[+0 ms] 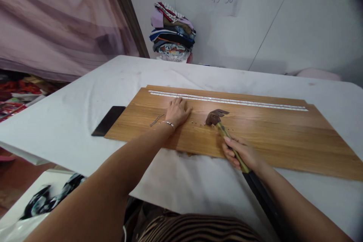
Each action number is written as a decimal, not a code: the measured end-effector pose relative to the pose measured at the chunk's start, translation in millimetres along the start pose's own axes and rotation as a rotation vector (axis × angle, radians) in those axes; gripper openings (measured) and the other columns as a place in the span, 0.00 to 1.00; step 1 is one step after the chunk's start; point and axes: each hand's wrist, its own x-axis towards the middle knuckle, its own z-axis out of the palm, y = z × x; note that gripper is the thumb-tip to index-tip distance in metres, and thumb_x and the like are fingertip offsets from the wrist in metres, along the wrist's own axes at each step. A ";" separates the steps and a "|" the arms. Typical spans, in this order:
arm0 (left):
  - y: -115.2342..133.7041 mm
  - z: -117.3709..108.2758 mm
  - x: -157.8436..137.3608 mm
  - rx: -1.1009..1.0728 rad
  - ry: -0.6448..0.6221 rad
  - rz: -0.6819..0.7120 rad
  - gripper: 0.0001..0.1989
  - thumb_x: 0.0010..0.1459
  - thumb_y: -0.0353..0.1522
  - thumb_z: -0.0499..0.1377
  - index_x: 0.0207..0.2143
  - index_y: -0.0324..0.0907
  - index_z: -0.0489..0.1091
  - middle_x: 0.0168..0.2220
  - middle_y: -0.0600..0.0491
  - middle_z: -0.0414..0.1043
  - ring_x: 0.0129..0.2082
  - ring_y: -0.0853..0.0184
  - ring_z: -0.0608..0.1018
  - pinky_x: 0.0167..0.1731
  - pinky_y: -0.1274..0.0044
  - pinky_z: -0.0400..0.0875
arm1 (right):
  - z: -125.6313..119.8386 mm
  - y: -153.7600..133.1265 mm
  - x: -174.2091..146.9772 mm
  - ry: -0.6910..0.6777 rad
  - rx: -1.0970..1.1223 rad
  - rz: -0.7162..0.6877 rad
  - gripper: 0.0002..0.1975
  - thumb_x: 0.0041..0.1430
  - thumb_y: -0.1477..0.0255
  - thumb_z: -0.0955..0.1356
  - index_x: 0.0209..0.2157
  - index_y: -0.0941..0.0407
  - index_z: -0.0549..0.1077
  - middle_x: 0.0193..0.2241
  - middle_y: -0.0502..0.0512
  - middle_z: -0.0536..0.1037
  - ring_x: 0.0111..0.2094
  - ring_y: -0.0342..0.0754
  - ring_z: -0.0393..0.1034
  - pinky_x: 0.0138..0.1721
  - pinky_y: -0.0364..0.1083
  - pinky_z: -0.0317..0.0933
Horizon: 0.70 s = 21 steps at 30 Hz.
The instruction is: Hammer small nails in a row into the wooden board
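My right hand [236, 151] is wrapped round the handle of a claw hammer [215, 117], whose rusty head is low over the middle of a wooden board [269, 136]. Whether the head touches the wood I cannot tell. On the board my left hand [178, 112] lies flat with its fingers stretched out, left of the hammer head. A row of small nail heads or holes [196, 123] runs between the hand and the hammer and continues past it. Several loose nails [155, 120] lie left of my left wrist.
Two white measuring strips [227, 101] run along the far part of the board. A dark flat piece [108, 121] lies at its left end on the white-covered table [119, 77]. Folded clothes [172, 34] are stacked behind the table, near the wall.
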 end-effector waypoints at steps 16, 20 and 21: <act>-1.2 0.8 0.5 0.001 0.001 0.000 0.21 0.69 0.44 0.53 0.55 0.44 0.73 0.62 0.43 0.71 0.63 0.52 0.69 0.65 0.60 0.60 | -0.9 1.0 0.8 -0.009 0.004 -0.014 0.26 0.53 0.45 0.73 0.36 0.52 0.65 0.17 0.38 0.63 0.10 0.36 0.51 0.09 0.38 0.50; -1.1 0.8 0.5 0.013 0.000 0.004 0.21 0.69 0.44 0.53 0.55 0.43 0.73 0.62 0.43 0.71 0.63 0.52 0.69 0.65 0.61 0.60 | -0.4 0.1 0.8 -0.003 0.013 -0.020 0.27 0.51 0.45 0.74 0.38 0.52 0.66 0.17 0.37 0.62 0.10 0.36 0.50 0.09 0.37 0.49; -1.2 0.8 0.5 0.013 0.000 0.005 0.21 0.69 0.44 0.53 0.55 0.43 0.73 0.62 0.43 0.71 0.63 0.52 0.69 0.65 0.62 0.60 | -0.2 -0.1 0.8 -0.003 0.008 -0.014 0.28 0.51 0.44 0.74 0.37 0.52 0.65 0.17 0.37 0.62 0.10 0.36 0.50 0.09 0.37 0.50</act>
